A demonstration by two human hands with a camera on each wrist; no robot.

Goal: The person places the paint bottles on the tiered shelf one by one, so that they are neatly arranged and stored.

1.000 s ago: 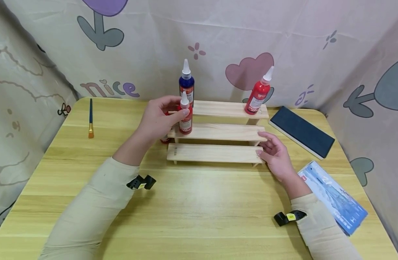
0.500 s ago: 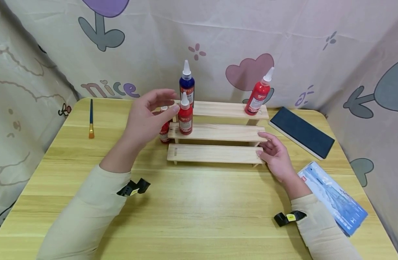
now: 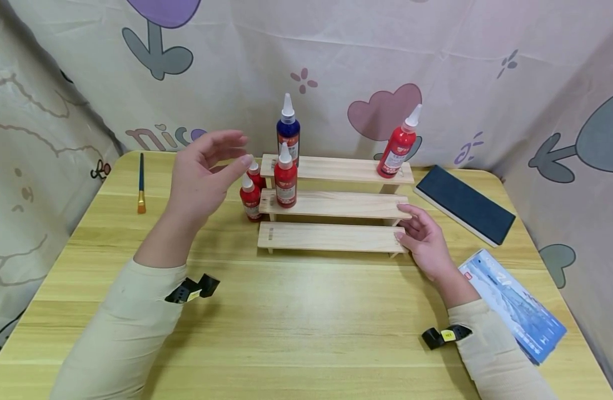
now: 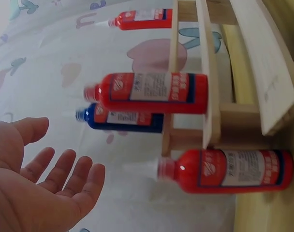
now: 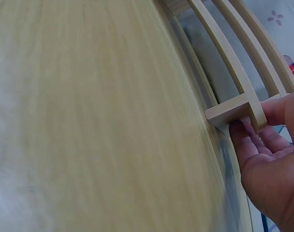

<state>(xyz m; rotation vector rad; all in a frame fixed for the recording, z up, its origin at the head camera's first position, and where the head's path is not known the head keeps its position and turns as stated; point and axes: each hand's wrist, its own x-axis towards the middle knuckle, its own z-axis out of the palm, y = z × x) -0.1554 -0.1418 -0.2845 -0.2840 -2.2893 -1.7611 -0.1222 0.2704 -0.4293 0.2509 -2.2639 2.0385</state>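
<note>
A three-tier wooden display stand stands on the table, its right end held by my right hand. In the right wrist view, thumb and fingers close around the end of the lowest shelf. My left hand hovers left of the stand, holding nothing, its fingers loosely spread. On the middle shelf's left end is an upright red paint bottle with a white nozzle. Behind it, a blue paint bottle occupies the top shelf's left end. Another red bottle is at that shelf's right end.
Two red bottles, a nearer one and a farther one, stand on the table against the stand's left side. A paintbrush lies far left. To the right are a dark flat box and a blue box.
My left hand has let go of the red bottle on the middle shelf and moved left, exposing the two red bottles beside the stand. My right hand has stayed in place.
</note>
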